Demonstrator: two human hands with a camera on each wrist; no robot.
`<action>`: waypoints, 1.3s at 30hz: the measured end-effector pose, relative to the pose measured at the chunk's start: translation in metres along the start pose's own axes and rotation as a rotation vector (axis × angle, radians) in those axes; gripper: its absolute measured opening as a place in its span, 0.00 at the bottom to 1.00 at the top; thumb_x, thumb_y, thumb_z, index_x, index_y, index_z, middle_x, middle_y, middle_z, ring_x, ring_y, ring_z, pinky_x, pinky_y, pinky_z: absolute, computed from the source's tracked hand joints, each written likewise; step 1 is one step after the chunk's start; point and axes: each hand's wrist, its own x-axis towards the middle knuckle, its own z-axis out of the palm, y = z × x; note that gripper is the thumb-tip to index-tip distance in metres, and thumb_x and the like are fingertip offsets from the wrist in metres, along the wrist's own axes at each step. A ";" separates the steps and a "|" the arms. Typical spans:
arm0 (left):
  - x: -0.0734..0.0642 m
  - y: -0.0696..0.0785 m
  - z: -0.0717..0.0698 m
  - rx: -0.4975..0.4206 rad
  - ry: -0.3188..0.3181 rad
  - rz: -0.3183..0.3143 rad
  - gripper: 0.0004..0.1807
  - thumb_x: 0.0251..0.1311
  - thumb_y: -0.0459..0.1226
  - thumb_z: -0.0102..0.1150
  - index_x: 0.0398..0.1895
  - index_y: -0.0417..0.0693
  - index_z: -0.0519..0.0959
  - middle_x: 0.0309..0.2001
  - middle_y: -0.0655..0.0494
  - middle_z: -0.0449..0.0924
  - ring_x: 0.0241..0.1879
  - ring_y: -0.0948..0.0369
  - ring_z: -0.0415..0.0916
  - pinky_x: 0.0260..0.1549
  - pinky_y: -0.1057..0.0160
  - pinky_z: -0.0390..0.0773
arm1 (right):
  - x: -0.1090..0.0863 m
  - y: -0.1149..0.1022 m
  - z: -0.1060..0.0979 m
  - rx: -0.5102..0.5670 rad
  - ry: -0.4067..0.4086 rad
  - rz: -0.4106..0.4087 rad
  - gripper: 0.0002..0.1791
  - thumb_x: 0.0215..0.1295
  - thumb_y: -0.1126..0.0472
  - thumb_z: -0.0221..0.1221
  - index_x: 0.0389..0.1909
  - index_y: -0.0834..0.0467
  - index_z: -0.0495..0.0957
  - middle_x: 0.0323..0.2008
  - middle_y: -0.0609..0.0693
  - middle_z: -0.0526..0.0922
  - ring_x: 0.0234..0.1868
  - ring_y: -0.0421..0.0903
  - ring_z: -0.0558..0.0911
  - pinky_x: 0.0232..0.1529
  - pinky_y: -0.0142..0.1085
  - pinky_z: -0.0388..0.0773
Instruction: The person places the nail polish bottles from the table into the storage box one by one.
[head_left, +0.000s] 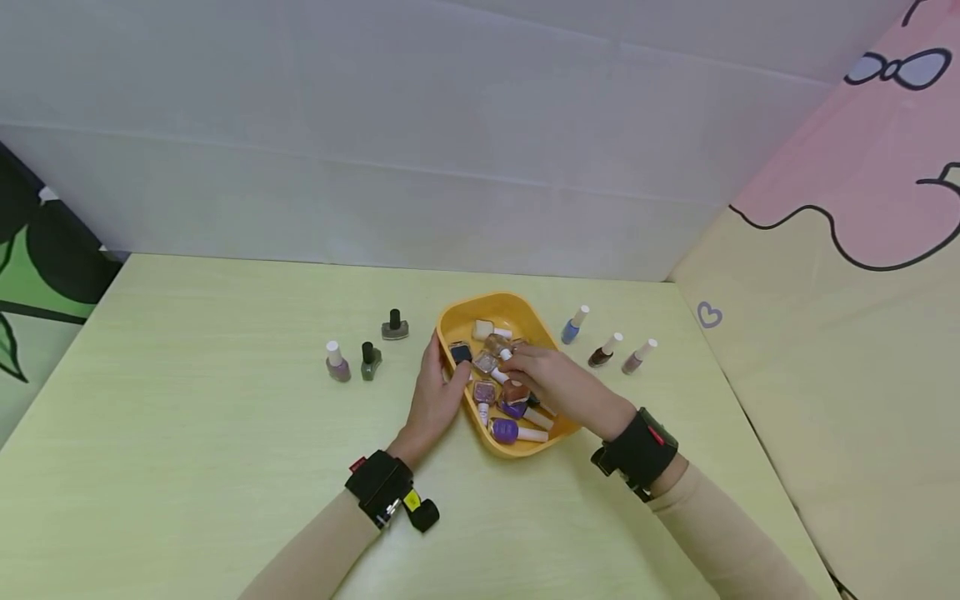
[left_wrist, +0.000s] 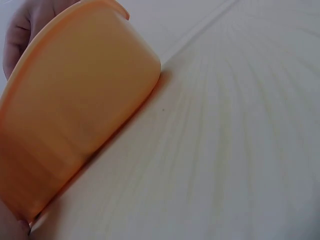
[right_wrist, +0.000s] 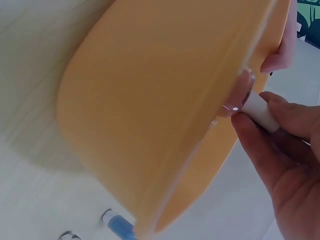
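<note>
A yellow plastic basket (head_left: 519, 312) stands on the table, with several nail polish bottles inside, among them a purple one (head_left: 504, 431) with a white cap. At its left side my left hand (head_left: 435, 393) grips the wall, thumb over the rim. My right hand (head_left: 558, 383) reaches over the right rim into the basket. In the right wrist view, its thumb and fingers pinch the white cap of a pinkish nail polish bottle (right_wrist: 241, 95) at rim level. The left wrist view shows mostly the outer basket wall (left_wrist: 85, 85).
Left of the basket stand a mauve bottle (head_left: 338, 367) and two dark-capped bottles, grey (head_left: 395, 330) and greenish (head_left: 371, 365). To the right are blue (head_left: 572, 330), dark brown (head_left: 600, 357) and pale mauve (head_left: 632, 363) bottles. A white wall (head_left: 405, 208) rises behind the table.
</note>
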 end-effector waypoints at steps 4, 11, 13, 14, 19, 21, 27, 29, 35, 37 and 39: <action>0.000 0.000 0.000 0.008 0.001 -0.009 0.45 0.72 0.43 0.52 0.85 0.47 0.41 0.82 0.44 0.47 0.80 0.52 0.51 0.79 0.53 0.52 | 0.004 0.001 0.000 0.028 -0.032 0.009 0.13 0.75 0.70 0.56 0.54 0.65 0.84 0.47 0.55 0.85 0.50 0.49 0.85 0.53 0.37 0.85; -0.001 0.001 -0.001 0.009 -0.002 -0.023 0.45 0.72 0.44 0.52 0.85 0.47 0.41 0.83 0.44 0.46 0.80 0.51 0.50 0.79 0.53 0.52 | 0.005 0.005 0.007 0.045 -0.014 0.033 0.14 0.73 0.72 0.59 0.56 0.66 0.82 0.52 0.59 0.86 0.54 0.53 0.85 0.55 0.41 0.85; -0.001 0.001 -0.001 0.009 -0.001 -0.024 0.45 0.72 0.44 0.52 0.85 0.47 0.40 0.83 0.44 0.45 0.80 0.51 0.50 0.79 0.53 0.52 | 0.006 0.006 0.009 0.038 0.001 0.042 0.14 0.72 0.72 0.59 0.56 0.67 0.81 0.53 0.59 0.85 0.55 0.54 0.85 0.56 0.42 0.84; -0.001 0.001 -0.001 0.009 0.001 -0.025 0.45 0.72 0.44 0.52 0.85 0.47 0.41 0.83 0.45 0.46 0.80 0.51 0.50 0.79 0.53 0.52 | 0.006 0.006 0.010 0.036 0.009 0.046 0.14 0.72 0.73 0.59 0.56 0.67 0.81 0.54 0.60 0.85 0.56 0.54 0.84 0.57 0.43 0.84; -0.002 0.000 0.000 -0.002 0.007 -0.013 0.45 0.72 0.43 0.52 0.85 0.48 0.41 0.82 0.45 0.47 0.80 0.52 0.50 0.79 0.52 0.52 | 0.006 0.007 0.018 0.009 0.028 0.053 0.15 0.70 0.73 0.61 0.55 0.66 0.81 0.55 0.60 0.82 0.51 0.51 0.83 0.51 0.40 0.85; -0.002 0.000 0.001 -0.008 0.005 -0.008 0.45 0.72 0.43 0.52 0.85 0.48 0.41 0.82 0.45 0.47 0.80 0.52 0.50 0.79 0.52 0.52 | 0.005 0.008 0.022 -0.001 0.022 0.049 0.14 0.69 0.72 0.62 0.55 0.65 0.82 0.52 0.59 0.83 0.45 0.49 0.83 0.47 0.38 0.85; -0.002 0.000 0.002 0.000 0.011 0.005 0.45 0.72 0.43 0.51 0.85 0.48 0.41 0.82 0.45 0.47 0.80 0.52 0.50 0.79 0.52 0.52 | 0.002 0.008 0.029 0.007 0.004 0.086 0.13 0.72 0.69 0.61 0.54 0.64 0.83 0.46 0.55 0.84 0.41 0.47 0.82 0.46 0.38 0.85; -0.002 0.000 0.001 0.001 0.012 0.007 0.45 0.73 0.43 0.51 0.85 0.48 0.41 0.82 0.45 0.47 0.80 0.52 0.49 0.79 0.52 0.51 | 0.002 0.007 0.030 -0.004 0.009 0.088 0.12 0.72 0.68 0.61 0.53 0.64 0.83 0.45 0.55 0.84 0.41 0.47 0.83 0.46 0.39 0.86; -0.003 0.002 0.001 0.007 0.009 0.004 0.44 0.73 0.42 0.51 0.85 0.47 0.41 0.82 0.44 0.47 0.80 0.52 0.49 0.79 0.53 0.51 | 0.002 0.006 0.033 -0.008 0.015 0.085 0.10 0.72 0.69 0.61 0.51 0.64 0.84 0.45 0.56 0.85 0.44 0.49 0.85 0.48 0.40 0.86; -0.002 0.002 0.000 0.006 0.006 0.004 0.44 0.74 0.42 0.51 0.85 0.47 0.41 0.82 0.45 0.47 0.80 0.52 0.49 0.79 0.53 0.51 | 0.002 0.007 0.035 -0.001 0.008 0.099 0.10 0.73 0.68 0.61 0.51 0.64 0.84 0.45 0.56 0.86 0.45 0.49 0.85 0.49 0.41 0.85; -0.002 0.002 0.000 0.002 0.001 0.005 0.44 0.74 0.42 0.51 0.85 0.47 0.40 0.82 0.45 0.46 0.81 0.53 0.49 0.79 0.53 0.51 | 0.002 0.007 0.037 0.005 0.004 0.111 0.10 0.73 0.68 0.61 0.51 0.63 0.84 0.46 0.55 0.86 0.45 0.49 0.84 0.50 0.42 0.85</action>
